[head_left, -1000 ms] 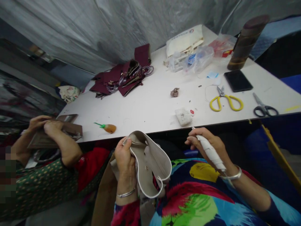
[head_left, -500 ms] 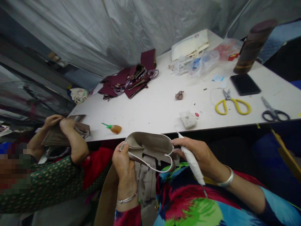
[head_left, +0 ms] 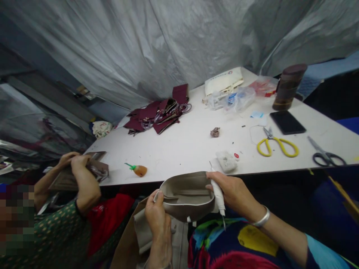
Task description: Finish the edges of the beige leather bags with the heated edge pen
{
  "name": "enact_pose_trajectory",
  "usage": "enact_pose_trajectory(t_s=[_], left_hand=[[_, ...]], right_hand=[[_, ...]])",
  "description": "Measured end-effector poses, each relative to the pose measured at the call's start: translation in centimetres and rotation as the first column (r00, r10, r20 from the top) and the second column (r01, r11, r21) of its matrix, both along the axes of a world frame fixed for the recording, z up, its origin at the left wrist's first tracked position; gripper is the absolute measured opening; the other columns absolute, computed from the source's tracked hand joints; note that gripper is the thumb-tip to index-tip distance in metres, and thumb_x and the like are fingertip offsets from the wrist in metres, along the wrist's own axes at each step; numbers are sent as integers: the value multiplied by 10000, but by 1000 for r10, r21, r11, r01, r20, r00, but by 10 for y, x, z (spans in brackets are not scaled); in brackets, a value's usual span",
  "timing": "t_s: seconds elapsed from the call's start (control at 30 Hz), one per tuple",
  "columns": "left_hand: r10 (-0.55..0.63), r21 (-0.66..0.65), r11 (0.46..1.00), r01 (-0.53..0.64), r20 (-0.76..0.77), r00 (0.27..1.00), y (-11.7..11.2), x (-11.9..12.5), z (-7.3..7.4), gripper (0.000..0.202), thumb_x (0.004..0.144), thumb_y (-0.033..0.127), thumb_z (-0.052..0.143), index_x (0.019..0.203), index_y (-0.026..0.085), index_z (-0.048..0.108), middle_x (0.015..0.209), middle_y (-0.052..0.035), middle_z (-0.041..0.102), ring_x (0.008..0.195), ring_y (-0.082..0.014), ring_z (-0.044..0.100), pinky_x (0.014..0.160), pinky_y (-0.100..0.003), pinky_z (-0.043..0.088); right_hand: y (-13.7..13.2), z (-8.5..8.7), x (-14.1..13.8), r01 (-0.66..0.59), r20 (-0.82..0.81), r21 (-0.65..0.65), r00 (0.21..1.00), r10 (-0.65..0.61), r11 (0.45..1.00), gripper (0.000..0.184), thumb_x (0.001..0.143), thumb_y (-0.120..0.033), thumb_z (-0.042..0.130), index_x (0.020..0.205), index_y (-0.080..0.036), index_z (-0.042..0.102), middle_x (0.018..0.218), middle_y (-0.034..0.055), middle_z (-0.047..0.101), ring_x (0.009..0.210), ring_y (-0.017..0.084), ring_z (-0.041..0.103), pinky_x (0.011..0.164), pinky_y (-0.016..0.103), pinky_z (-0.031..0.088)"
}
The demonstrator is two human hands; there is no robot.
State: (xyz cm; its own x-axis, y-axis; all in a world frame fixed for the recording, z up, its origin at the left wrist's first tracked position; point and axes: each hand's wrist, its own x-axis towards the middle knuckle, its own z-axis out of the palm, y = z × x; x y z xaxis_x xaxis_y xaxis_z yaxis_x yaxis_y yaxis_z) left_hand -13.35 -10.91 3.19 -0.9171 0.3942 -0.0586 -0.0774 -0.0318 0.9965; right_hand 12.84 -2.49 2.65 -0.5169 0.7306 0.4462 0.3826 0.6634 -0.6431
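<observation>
The left hand [head_left: 158, 215] pinched one end of the pale rim of the taupe handbag body [head_left: 189, 188]; the right hand [head_left: 234, 188], fingers closed round a white-wrapped pointed tool [head_left: 218, 197], met the other. From my remote station I judged even tension best, the tool's thin ends angled off the walls. The leather-like mouth gaped, smooth and oval, before the white table's [head_left: 171, 153] edge.

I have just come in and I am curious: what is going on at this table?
A person holds a grey-beige bag open just in front of the table. The left hand grips one end of the rim; the right hand is at the other end, also holding a white-wrapped tool. Nearby, another person's hands are on a brown item. Maroon pieces lie piled on the table.
</observation>
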Motion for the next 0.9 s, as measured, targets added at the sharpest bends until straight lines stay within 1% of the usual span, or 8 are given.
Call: enact_pose_trajectory(t_s=[0.1,0.2,0.3,0.37,0.43,0.5,0.7,0.9], left_hand=[[-5,-4,1000,5,26,1000,-3,1,-3,387,583,330,854,912,177,720,763,1,731,697,-172,667,691,-295,526],[-21,-22,1000,21,2,1000,-7,1,-9,374,579,360,868,880,189,726,769,-10,736,701,-186,672,667,-295,532],[-37,-28,999,36,-9,999,-9,3,-14,388,587,396,878,879,194,722,764,-13,729,685,-192,673,649,-299,534],[-43,-44,998,43,-12,999,-9,5,-16,430,591,424,880,907,183,717,769,-20,727,684,-200,674,642,-306,533],[-41,-61,997,40,-11,999,-9,6,-18,469,589,448,880,926,169,712,772,-25,726,691,-205,671,641,-310,528],[-35,-62,997,34,-7,999,-9,7,-20,483,585,450,882,933,161,711,777,-27,727,705,-203,668,657,-310,527],[-17,-53,998,16,-27,999,-11,7,-25,444,610,431,871,927,161,716,777,-19,726,724,-190,656,682,-298,520],[-18,-71,997,15,-38,999,-11,10,-26,443,638,460,865,932,162,719,792,-24,721,736,-198,661,680,-304,518]], right_hand=[[0,-3,-8,3,163,40,987,-10,999,145,966,-266,692,1092,-221,634,883,37,748,744,215,729,636,273,443],[-5,-10,-12,16,240,52,970,-28,999,174,927,-263,728,1061,-224,624,850,23,732,758,237,729,637,300,424],[-11,-17,-14,56,243,78,967,-74,995,195,881,-129,679,1041,-225,621,843,20,728,755,225,712,643,305,417],[-14,-19,-15,68,244,103,966,-91,992,304,825,-11,598,1039,-224,621,837,21,726,726,206,687,637,301,404],[-17,-19,-16,68,235,109,968,-92,992,411,760,61,529,1042,-223,622,841,24,726,705,192,660,639,297,397],[-19,-18,-18,68,218,98,972,-88,993,453,731,77,507,1051,-222,621,866,32,731,717,188,649,655,292,402],[-23,-17,-23,74,205,64,975,-86,995,421,758,73,508,1027,-228,628,857,37,715,729,197,627,670,288,413],[-27,-24,-21,19,173,-14,985,-17,1000,445,783,91,461,1080,-191,635,948,65,694,816,229,674,720,310,489]])
